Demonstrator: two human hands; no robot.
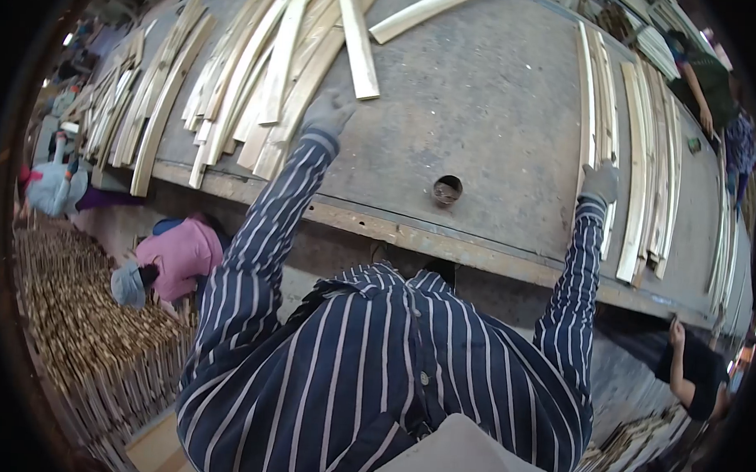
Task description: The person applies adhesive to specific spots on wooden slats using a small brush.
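My left hand point(328, 114), in a grey glove, is stretched out over the near edge of a spread of pale wooden slats point(285, 62). Its fingers are apart, close to the end of one slat point(359, 61) that points toward me. On the right, my gloved right hand point(599, 183) lies over a narrow row of wooden slats point(584, 110), its fingers curled on them. Between my hands, a small round tin point(447, 190) with a dark inside stands near the table's front edge.
The grey table point(483, 98) has a worn front edge point(411, 235). More slats point(647, 162) lie at the right. A person in pink point(180, 256) bends beside stacked wood point(92, 309) at the lower left. Other people are at the far left and right.
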